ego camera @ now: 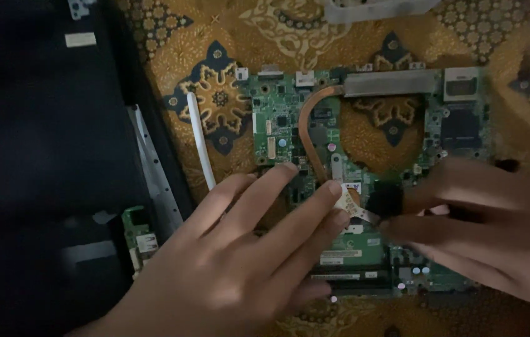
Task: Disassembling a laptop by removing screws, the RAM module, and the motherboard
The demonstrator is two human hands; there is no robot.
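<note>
Board: the green circuit board [283,118] lies flat on a patterned brown and gold cloth [177,50], in front of me.
Left hand: my left hand [240,249] rests open on the board, fingers spread, fingertips pressing beside a small pale bracket [349,203].
Right hand: my right hand [496,218] pinches something dark near the bracket; in this dim light I cannot tell exactly what.
Copper pipe: the curved copper pipe [305,134] is thin and, I judge, bends easily.
Handling: the board is light, stiff, fragile; better to hold it by the edges.
</note>
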